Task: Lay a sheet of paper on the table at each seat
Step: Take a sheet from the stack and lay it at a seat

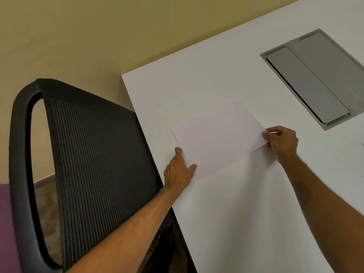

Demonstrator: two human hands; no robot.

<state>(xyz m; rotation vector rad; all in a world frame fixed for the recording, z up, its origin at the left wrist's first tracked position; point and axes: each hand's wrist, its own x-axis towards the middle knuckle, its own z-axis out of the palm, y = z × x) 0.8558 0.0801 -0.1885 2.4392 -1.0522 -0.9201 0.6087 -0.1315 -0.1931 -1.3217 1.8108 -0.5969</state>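
Both arms reach forward over the white table [246, 213]. The left hand [178, 171] lies flat with its fingers spread, thumb and forefinger touching the near left corner of the sheet of paper [218, 138]. The right hand [282, 139] has its fingers curled and pinched together on the sheet's right corner. The sheet rests on the tabletop near the table's left edge, just in front of a black mesh chair [78, 164] pushed up against that edge. Beyond the sheet, a grey metal cable hatch [313, 79] is set into the tabletop, its lids closed.
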